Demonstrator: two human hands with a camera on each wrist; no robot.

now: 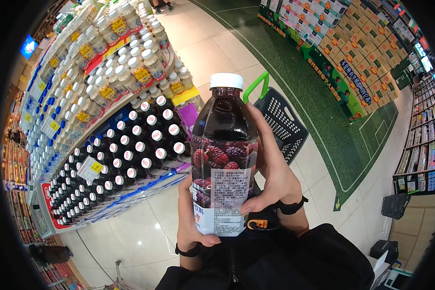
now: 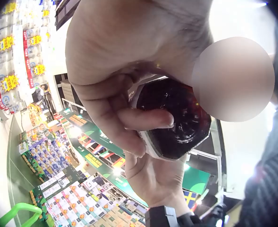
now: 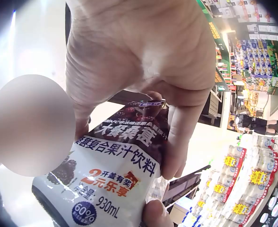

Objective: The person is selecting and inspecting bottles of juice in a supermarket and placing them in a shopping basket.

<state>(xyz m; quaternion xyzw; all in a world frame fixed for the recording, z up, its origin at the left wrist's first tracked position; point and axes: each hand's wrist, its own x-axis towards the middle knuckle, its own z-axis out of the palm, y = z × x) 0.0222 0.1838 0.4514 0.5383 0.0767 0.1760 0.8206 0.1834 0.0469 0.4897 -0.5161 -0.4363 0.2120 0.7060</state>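
Note:
A large bottle of dark mulberry juice [image 1: 224,130] with a white cap stands upright in front of my chest, its small-print label facing me. My left hand [image 1: 189,220] grips it low on the left side, thumb across the bottom edge of the label. In the left wrist view, fingers of that hand [image 2: 106,90] reach over the bottle's dark base [image 2: 176,118]. On the other side my right hand [image 1: 278,179] holds the bottle, thumb on the printed label and fingers behind. The right wrist view shows the white front label [image 3: 115,175] with berry pictures.
To the left, rows of dark bottles with white caps [image 1: 140,145] fill a display, with stacked jars [image 1: 142,72] behind. A dark shopping basket [image 1: 285,121] with a green handle stands beyond the bottle. Cartons [image 1: 362,53] are piled at the far right, beside green flooring [image 1: 319,125].

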